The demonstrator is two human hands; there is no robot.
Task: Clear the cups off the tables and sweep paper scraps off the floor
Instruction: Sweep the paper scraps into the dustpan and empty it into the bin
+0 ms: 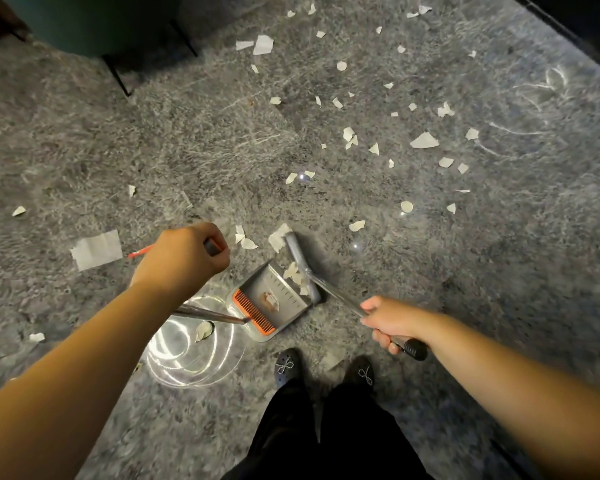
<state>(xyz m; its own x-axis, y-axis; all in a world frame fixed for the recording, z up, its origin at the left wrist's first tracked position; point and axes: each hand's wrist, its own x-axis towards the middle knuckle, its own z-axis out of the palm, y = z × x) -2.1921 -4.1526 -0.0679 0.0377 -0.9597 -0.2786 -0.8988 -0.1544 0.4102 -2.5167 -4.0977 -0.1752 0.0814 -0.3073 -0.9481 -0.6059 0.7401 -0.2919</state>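
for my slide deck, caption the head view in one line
Left hand steadies grey long-handled dustpan; right hand sweeps white paper scraps in with grey broom.

The left hand (184, 256) covers the top of the dustpan (272, 301) handle, so only a dark stub shows beyond its knuckles. A red strip left of that hand is mostly hidden behind it; what it is cannot be told. The object lying inside the dustpan is too blurred to identify. A green seat far above the dustpan is cut by the top edge.
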